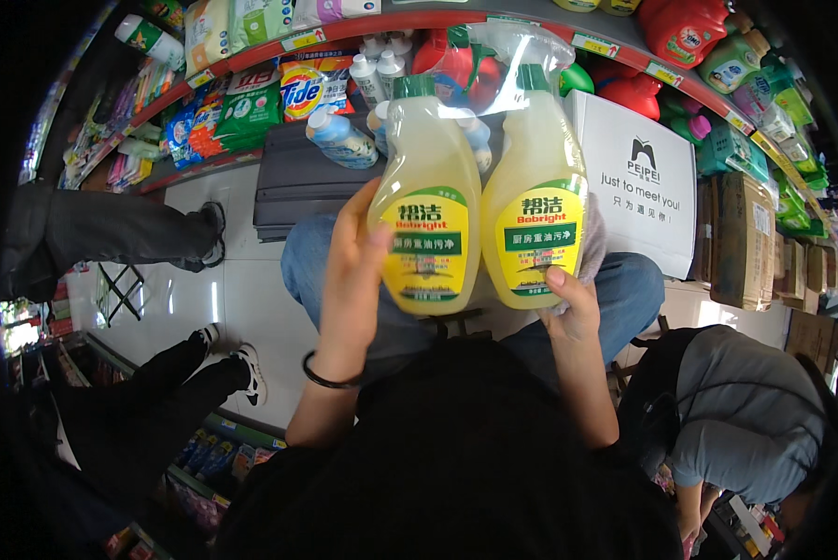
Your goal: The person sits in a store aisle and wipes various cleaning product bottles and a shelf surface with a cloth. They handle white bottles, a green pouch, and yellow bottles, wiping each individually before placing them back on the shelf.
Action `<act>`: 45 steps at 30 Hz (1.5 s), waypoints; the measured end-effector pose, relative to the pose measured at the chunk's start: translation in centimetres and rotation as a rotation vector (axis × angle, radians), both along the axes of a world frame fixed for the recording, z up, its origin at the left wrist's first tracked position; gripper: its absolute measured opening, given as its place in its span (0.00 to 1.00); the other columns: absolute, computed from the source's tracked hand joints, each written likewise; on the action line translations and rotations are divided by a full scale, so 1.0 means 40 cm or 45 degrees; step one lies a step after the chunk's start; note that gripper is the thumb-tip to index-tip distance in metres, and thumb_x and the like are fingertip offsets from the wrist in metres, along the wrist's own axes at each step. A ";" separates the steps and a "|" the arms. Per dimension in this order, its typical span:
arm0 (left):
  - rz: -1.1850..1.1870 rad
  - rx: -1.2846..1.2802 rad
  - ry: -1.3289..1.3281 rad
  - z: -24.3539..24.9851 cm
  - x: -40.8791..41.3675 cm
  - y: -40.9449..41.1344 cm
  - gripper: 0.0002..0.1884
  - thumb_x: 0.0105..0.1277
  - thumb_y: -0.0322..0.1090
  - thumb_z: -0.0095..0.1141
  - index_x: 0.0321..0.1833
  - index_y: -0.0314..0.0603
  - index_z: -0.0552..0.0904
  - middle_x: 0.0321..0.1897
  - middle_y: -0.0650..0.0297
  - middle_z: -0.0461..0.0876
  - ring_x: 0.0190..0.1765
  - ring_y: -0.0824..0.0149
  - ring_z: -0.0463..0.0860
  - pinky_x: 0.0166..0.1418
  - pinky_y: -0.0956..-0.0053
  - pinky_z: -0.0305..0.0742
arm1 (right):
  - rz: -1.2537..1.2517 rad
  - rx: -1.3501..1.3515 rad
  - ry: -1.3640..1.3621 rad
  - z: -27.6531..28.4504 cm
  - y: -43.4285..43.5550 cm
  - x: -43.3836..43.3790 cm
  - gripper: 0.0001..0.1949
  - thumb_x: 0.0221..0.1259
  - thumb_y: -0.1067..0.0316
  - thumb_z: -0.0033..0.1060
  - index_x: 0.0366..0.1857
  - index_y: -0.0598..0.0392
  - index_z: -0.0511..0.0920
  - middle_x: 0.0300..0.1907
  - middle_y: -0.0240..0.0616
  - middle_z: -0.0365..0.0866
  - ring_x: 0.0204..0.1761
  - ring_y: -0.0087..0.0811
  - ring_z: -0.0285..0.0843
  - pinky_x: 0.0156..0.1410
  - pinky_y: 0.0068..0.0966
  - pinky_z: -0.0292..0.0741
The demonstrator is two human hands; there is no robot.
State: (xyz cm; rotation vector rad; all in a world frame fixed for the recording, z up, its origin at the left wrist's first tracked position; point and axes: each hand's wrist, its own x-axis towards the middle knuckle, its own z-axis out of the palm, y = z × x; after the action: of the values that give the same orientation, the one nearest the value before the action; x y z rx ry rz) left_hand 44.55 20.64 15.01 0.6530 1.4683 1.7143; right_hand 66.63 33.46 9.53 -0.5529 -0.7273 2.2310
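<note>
Two Bebright kitchen cleaner bottles stand side by side in front of me, pale yellow with green caps and yellow labels. My left hand (352, 273) grips the side of the left cleaner bottle (429, 161), thumb on its front edge. The right cleaner bottle (536, 157) rests in my right hand (573, 301), whose thumb presses the lower label. A greyish cloth (597, 234) shows between that hand and the bottle. Clear plastic wrap (531, 42) spreads above the caps, with a green trigger nozzle (480, 63) seen by it. The fingers behind both bottles are hidden.
Light-blue bottles (342, 138) stand on a dark grey box (286, 175) before my knees. A white carton (636, 182) leans at the right, near brown cartons (741, 238). Shelves hold Tide detergent bags (314, 87). People's legs (132, 224) are at left; a bending person (748, 413) is at right.
</note>
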 end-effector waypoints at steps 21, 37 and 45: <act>-0.358 0.327 -0.172 -0.209 0.154 0.064 0.29 0.87 0.45 0.43 0.83 0.38 0.62 0.77 0.52 0.70 0.77 0.56 0.72 0.81 0.59 0.69 | -0.347 2.504 -1.052 0.125 -0.124 -0.089 0.27 0.59 0.63 0.64 0.67 0.47 0.82 0.71 0.51 0.78 0.72 0.57 0.74 0.76 0.54 0.68; -0.392 0.610 -1.454 -0.257 0.101 0.078 0.27 0.87 0.46 0.43 0.81 0.39 0.65 0.75 0.53 0.72 0.75 0.56 0.75 0.79 0.58 0.71 | 0.395 2.435 -0.827 0.223 -0.076 -0.173 0.36 0.60 0.55 0.65 0.76 0.50 0.72 0.84 0.47 0.61 0.86 0.55 0.50 0.87 0.60 0.42; -0.391 0.584 -1.548 -0.286 0.113 0.061 0.26 0.87 0.46 0.43 0.80 0.40 0.66 0.74 0.53 0.74 0.74 0.57 0.76 0.78 0.58 0.73 | -0.159 2.257 -1.382 0.190 0.068 -0.214 0.31 0.64 0.58 0.65 0.75 0.38 0.75 0.84 0.41 0.62 0.84 0.53 0.55 0.87 0.58 0.48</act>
State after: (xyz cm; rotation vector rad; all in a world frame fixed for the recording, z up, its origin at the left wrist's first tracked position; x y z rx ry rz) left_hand 49.08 23.09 3.58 -0.0316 0.1256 1.6702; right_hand 58.06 36.17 17.14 -0.6764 -2.5162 0.3121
